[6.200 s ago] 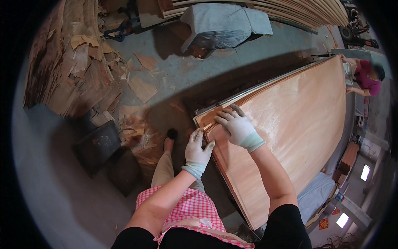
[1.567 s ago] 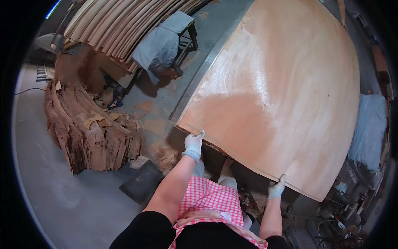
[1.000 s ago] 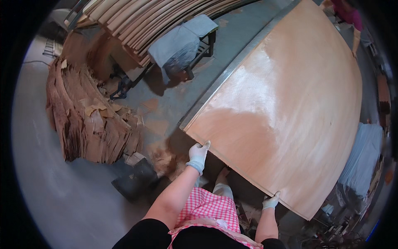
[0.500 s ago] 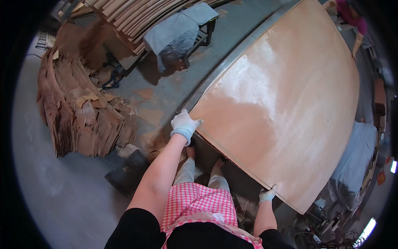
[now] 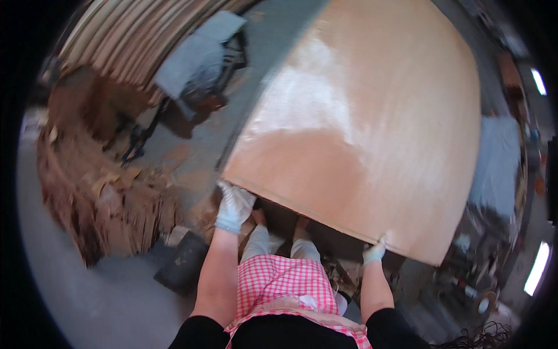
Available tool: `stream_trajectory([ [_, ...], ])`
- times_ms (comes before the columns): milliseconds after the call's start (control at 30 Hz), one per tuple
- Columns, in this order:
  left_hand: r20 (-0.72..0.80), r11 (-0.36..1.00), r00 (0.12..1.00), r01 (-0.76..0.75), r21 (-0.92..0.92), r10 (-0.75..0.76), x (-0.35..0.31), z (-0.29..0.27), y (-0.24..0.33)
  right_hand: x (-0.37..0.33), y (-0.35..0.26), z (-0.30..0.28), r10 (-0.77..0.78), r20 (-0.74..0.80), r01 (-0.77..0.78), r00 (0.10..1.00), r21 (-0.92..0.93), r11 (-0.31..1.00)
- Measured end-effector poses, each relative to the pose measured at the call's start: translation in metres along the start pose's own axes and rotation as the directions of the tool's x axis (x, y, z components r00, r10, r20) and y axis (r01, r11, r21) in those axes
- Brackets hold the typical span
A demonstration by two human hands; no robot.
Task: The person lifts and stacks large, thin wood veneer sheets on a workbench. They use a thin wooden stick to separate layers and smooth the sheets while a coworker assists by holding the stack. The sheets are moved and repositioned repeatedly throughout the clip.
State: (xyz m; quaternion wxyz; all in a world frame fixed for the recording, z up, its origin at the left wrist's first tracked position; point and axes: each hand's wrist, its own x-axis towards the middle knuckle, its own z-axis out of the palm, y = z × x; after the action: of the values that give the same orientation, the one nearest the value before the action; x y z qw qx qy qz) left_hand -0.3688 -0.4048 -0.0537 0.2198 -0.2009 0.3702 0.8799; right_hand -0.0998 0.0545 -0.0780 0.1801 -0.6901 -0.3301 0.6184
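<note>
A large tan plywood sheet [image 5: 401, 134], with a glossy patch of light on its left part, stretches from in front of me to the far edge of the view. My left hand [image 5: 234, 207], in a pale work glove, is closed at its near left corner, slightly blurred. Farther right along the same near edge, my right hand [image 5: 374, 250] grips the sheet with the thumb on top; the fingers beneath are hidden. My feet show under the near edge, below a pink checked apron [image 5: 285, 282].
At left stands a pile of ragged brown veneer sheets [image 5: 110, 203]. Behind it are long stacked curved boards [image 5: 128, 41] and a grey-blue cover [image 5: 197, 55] over a stand. A dark flat block [image 5: 183, 262] lies by my left arm. Another covered stack [image 5: 495, 166] stands at right.
The sheet's near edge has turned in view, its left corner lower and its right corner higher. My left hand has moved down and left with it. The other person at upper right has left view.
</note>
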Motion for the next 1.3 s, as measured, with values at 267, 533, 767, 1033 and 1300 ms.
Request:
stream_trajectory([
  [267,-0.426,0.951,0.883,0.276,0.136,-0.196,0.019,0.023,-0.027,0.007,0.007,0.005,0.076,-0.127,-0.074,0.989,0.023,0.997],
  [533,-0.184,0.677,0.980,0.185,0.713,-0.074,-0.033,0.088,0.062,0.023,-0.054,-0.095,0.080,-0.005,-0.053,0.997,0.710,0.702],
  [767,-0.316,0.166,0.944,0.297,0.940,0.099,0.018,0.006,0.104,0.025,-0.099,-0.086,-0.655,-0.328,0.494,0.681,-0.455,0.741],
  [1033,-0.434,0.324,0.889,0.372,0.870,0.144,0.029,0.126,0.044,0.059,-0.057,-0.111,-0.193,-0.273,0.188,0.943,-0.046,0.981],
  [1300,-0.257,-0.174,0.943,0.295,0.939,0.213,0.011,0.147,0.054,0.017,-0.096,-0.094,-0.480,-0.400,0.506,0.781,-0.045,0.862],
])
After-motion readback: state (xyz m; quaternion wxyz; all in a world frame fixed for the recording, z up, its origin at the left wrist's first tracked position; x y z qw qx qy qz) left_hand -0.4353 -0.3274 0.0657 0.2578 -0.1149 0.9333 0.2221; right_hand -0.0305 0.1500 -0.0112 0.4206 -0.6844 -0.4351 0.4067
